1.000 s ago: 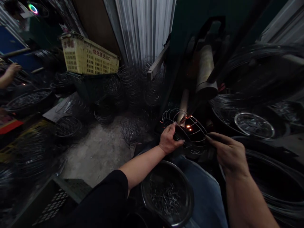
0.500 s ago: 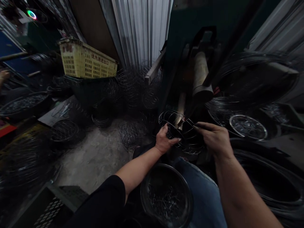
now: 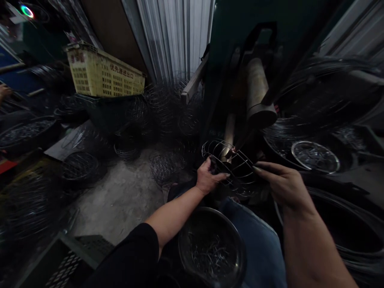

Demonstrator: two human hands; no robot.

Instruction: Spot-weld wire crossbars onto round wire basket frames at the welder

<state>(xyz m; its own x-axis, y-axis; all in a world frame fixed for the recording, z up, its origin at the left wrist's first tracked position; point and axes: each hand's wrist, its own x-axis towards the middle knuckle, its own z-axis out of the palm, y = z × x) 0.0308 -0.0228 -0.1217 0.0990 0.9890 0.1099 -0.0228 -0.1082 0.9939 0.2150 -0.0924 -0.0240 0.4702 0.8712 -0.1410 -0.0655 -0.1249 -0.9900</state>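
A round open frame of thin metal wire (image 3: 245, 159) stands in front of me at the lower electrode rod (image 3: 229, 132) of a machine. My left hand (image 3: 208, 178) grips its near left side, fingers curled round the wires and the thumb pointing right. At the frame's right edge my right hand (image 3: 285, 182) pinches a thin piece of wire between thumb and fingertips; its far end reaches toward the rod's tip, where a small orange glint shows. A metal bowl (image 3: 183, 244) of short wire pieces rests by my lap, beneath my left forearm.
The machine's thick upper cylinder (image 3: 258, 86) hangs above the frame. At right are a round dish of short pieces (image 3: 315, 157) and large wire coils (image 3: 345, 216). A yellow crate (image 3: 105, 76) and stacked wire frames (image 3: 163, 108) stand back left. Another person's hand (image 3: 4, 92) shows far left.
My right hand has moved a little right and down, still pinching. The wire frame has shifted slightly, and my left hand keeps its hold. The view has turned slightly.
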